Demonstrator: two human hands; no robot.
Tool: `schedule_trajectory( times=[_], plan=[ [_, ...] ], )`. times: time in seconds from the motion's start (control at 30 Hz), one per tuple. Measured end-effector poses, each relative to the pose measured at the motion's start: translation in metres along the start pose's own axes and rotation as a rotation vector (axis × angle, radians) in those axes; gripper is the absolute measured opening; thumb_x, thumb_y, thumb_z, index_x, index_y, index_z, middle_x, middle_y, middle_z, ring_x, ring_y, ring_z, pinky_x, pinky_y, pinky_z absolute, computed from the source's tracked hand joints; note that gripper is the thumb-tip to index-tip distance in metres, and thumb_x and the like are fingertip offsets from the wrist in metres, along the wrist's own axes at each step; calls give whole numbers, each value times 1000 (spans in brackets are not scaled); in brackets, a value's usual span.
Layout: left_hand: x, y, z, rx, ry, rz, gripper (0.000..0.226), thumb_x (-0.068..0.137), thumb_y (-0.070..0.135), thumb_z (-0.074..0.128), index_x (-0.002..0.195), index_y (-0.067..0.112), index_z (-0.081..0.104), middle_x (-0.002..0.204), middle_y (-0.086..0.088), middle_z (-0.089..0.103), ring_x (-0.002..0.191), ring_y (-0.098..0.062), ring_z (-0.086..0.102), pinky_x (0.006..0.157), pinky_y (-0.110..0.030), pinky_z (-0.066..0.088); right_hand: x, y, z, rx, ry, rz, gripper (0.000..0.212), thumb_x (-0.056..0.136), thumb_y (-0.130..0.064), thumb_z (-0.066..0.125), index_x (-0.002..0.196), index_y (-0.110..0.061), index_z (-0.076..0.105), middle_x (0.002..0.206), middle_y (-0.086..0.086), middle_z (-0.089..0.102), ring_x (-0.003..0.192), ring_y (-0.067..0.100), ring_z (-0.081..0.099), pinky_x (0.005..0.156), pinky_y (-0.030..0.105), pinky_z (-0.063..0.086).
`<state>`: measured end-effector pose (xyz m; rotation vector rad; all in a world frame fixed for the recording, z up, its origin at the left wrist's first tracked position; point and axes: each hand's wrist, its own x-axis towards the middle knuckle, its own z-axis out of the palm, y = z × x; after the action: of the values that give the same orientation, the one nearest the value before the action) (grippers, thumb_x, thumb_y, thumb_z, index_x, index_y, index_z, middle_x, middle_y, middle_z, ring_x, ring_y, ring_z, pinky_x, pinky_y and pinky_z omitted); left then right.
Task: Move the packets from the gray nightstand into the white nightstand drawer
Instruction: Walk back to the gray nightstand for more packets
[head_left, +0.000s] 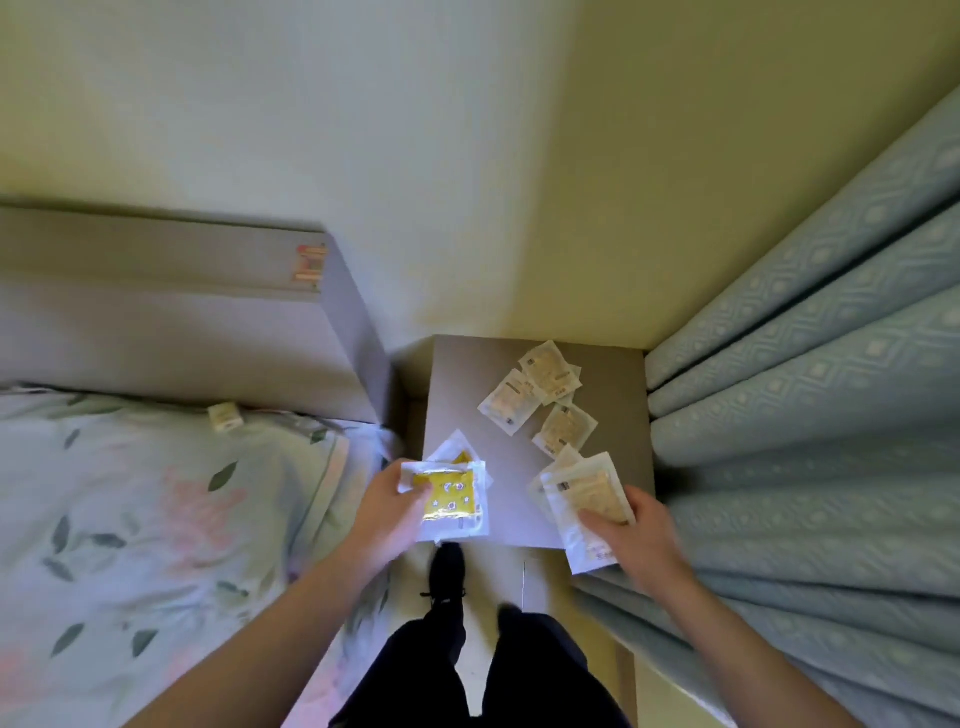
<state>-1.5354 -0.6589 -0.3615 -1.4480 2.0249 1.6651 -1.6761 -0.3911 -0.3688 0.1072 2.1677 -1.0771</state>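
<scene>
On top of the gray nightstand (483, 415), at its near left corner, you are gripping a yellow packet (451, 493) in a clear white-edged wrapper with your left hand (387, 506), thumb lying over its left edge and fingers curling beneath. A second wrapper of the same kind is peeking out from under it. At the near right corner your right hand (631, 535) is grasping a small stack of pale packets (587, 501), thumb pressing on top and fingers closing underneath, the stack overhanging the nightstand's front edge.

Further back on the same top, three more pale packets (540, 395) are lying loose, two overlapping near the back edge and one just in front of them, well apart from both hands.

To your left, a bed with a leaf-and-flower cover (156, 509) is running alongside the nightstand, its gray headboard (182, 312) standing against the wall. One small pale packet (224, 415) is sitting on the bed by the headboard. To your right, pale blue patterned curtains (831, 364) are hanging in folds right beside the nightstand, brushing its right edge. Below, your dark trousers (519, 670) and black shoe (448, 569) are standing on a light floor between bed and curtain. Plain cream walls (467, 156) are meeting in the corner behind the nightstand.
</scene>
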Motion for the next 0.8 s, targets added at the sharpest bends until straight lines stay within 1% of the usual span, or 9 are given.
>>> schedule_trajectory(
  times=[0.07,0.1,0.2,0.3,0.43,0.63,0.7,0.77,0.8],
  plan=[
    [-32,0,-6,-17,31,52,9,89,23,62,92,18,69,87,-3,74,83,-25,71,70,-31,54,-23,-10,-8,-33,-7,-74,17,81,-19,85,92,-20,71,83,-4,77,73,11,75,63,33,61],
    [-50,-3,-7,-12,62,71,7,91,21,62,93,21,69,88,-1,74,86,-22,71,75,-35,55,-33,-14,-12,-52,-22,-113,17,81,-18,85,91,-20,71,83,-4,78,74,13,75,65,35,62],
    [-106,-14,-7,-49,172,88,14,95,15,62,95,28,68,91,4,74,88,-13,69,79,-33,56,-60,-18,-18,-97,-87,-214,15,83,-18,83,92,-22,72,82,-6,78,77,15,76,70,38,63],
    [-155,-34,-1,-124,269,65,15,95,14,62,101,25,70,93,4,75,90,-13,70,78,-29,56,-85,-21,-21,-119,-172,-313,14,86,-18,80,94,-26,72,84,-10,78,79,13,75,66,26,59],
    [-220,-66,4,-218,380,15,18,95,12,61,102,26,69,93,4,74,87,-11,71,65,-19,51,-120,-20,-21,-183,-360,-380,12,94,-19,72,102,-28,70,92,-9,78,82,5,75,69,22,57],
    [-332,-136,-6,-302,545,-24,21,94,16,60,101,32,70,94,7,75,86,-10,71,63,-19,51,-191,-9,1,-380,-583,-566,20,97,-28,68,116,-32,66,105,-10,76,95,10,74,84,37,63],
    [-372,-166,-11,-300,610,-41,19,95,16,58,99,30,70,93,7,74,86,-13,69,64,-21,49,-221,-1,19,-460,-631,-660,20,95,-33,69,115,-35,66,103,-11,76,93,10,74,83,36,62],
    [-415,-199,-19,-345,690,-66,19,96,14,58,96,30,69,91,5,73,82,-15,67,60,-16,45,-260,5,42,-523,-635,-735,14,93,-28,70,106,-33,68,94,-9,76,84,9,72,76,30,61],
    [-437,-217,-23,-368,727,-78,19,96,14,58,95,29,69,89,5,72,78,-16,66,58,-18,45,-281,10,55,-553,-653,-764,12,92,-25,70,102,-32,69,89,-8,76,81,10,72,71,26,60]
  ],
)
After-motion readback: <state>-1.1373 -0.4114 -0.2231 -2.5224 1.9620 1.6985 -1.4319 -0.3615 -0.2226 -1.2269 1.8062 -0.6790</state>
